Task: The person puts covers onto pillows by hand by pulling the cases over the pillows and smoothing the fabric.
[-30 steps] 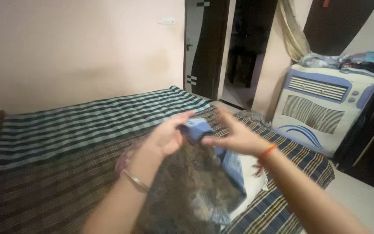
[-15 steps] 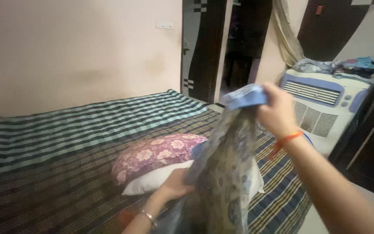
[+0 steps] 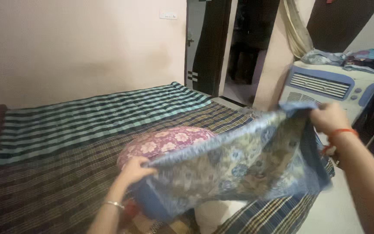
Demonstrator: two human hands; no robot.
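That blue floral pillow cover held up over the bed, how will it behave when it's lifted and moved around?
The pillow cover is probably floppy: it sags between the left hand and right hand. It seems light, since pinched edges carry it. It would likely drape over the floral pillow rather than slide.

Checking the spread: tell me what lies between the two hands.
In the head view, the blue floral cloth stretches between left hand and right hand.

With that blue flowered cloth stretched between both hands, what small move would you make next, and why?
Probably pull the two hands a little further apart. The left hand and right hand each grip an end of the blue floral cover, which sags and wrinkles between them above the purple flowered pillow.
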